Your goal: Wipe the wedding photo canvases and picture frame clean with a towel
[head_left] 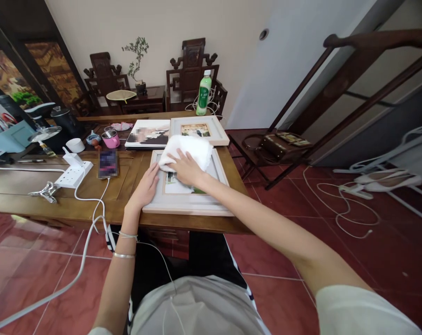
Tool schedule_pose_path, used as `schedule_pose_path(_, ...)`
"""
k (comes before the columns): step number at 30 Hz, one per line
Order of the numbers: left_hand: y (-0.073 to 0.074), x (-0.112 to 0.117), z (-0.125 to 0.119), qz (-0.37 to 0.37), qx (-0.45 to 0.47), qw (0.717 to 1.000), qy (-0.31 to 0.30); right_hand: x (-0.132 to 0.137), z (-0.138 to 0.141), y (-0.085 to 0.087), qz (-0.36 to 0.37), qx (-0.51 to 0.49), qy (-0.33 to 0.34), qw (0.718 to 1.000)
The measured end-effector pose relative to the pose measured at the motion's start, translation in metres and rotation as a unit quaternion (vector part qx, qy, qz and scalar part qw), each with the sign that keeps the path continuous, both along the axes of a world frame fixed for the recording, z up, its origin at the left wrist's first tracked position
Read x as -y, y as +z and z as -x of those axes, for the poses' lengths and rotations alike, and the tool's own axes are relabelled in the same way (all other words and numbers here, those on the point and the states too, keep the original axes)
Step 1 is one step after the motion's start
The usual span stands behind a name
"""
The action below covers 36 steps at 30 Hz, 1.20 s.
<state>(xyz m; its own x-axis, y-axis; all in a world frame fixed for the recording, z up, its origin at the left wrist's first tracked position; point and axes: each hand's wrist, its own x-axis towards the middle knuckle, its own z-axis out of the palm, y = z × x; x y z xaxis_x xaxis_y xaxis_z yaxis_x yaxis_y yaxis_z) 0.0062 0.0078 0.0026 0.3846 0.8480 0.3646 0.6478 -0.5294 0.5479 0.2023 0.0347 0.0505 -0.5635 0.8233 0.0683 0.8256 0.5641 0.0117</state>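
A pale picture frame (188,210) lies face up at the table's front edge, its picture partly hidden. Over its upper part is a folded white cloth (193,146). My right hand (187,168) holds this cloth pressed down, the fingers somewhat spread across it. At the frame's left side rests my left hand (147,187), its fingers stretched out along the edge and nothing visible in its grasp. Just behind are a second light-wood frame (220,130) with a picture and a white-bordered photo print or album (141,125), partly blurred out.
A green-labelled bottle (203,95) stands at the table's back edge. Leftward are a phone (108,164), a white power strip (74,174) with cables, a pink cup (111,138) and a white cup (75,145). A wooden chair (253,146) holding a brown bag (279,146) stands right.
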Motion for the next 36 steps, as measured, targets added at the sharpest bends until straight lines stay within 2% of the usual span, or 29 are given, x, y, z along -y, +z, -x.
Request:
schedule_pose_path(3, 0.004, 0.003, -0.002, -0.005, 0.025, 1.0, 0.016, 0.007, 0.01, 0.002, -0.005, 0.016, 0.039, 0.999)
schedule_pose_path(8, 0.01, 0.009, -0.006, 0.019, 0.056, 0.997, 0.048, 0.069, 0.005, 0.011, 0.048, 0.028, 0.144, 0.988)
schedule_pose_path(11, 0.012, 0.012, -0.007, 0.038, 0.062, 0.996, 0.055, 0.094, -0.003, 0.017, 0.089, 0.025, 0.164, 0.982)
schedule_pose_path(14, 0.013, 0.013, -0.008, 0.046, 0.057, 0.996, 0.049, 0.086, -0.007, 0.018, 0.094, 0.004, 0.147, 0.985)
schedule_pose_path(20, 0.011, 0.009, -0.007, 0.019, 0.032, 0.999, 0.039, 0.023, 0.004, 0.012, 0.042, -0.008, 0.063, 0.997)
schedule_pose_path(23, 0.011, 0.007, -0.009, 0.0, 0.036, 0.998, 0.049, 0.013, 0.012, 0.011, 0.024, -0.001, 0.049, 0.999)
schedule_pose_path(26, 0.013, 0.009, -0.012, -0.008, 0.041, 0.998, 0.05, 0.03, 0.015, 0.013, 0.026, -0.001, 0.067, 0.997)
schedule_pose_path(30, 0.016, 0.013, -0.014, 0.003, 0.049, 0.997, 0.051, 0.071, 0.011, 0.023, 0.08, -0.008, 0.115, 0.99)
schedule_pose_path(33, 0.014, 0.012, -0.013, 0.008, 0.032, 0.999, 0.041, 0.096, -0.002, 0.033, 0.124, 0.003, 0.14, 0.982)
schedule_pose_path(36, 0.01, 0.007, -0.01, -0.004, -0.006, 1.0, 0.015, 0.111, -0.025, 0.042, 0.14, 0.012, 0.119, 0.983)
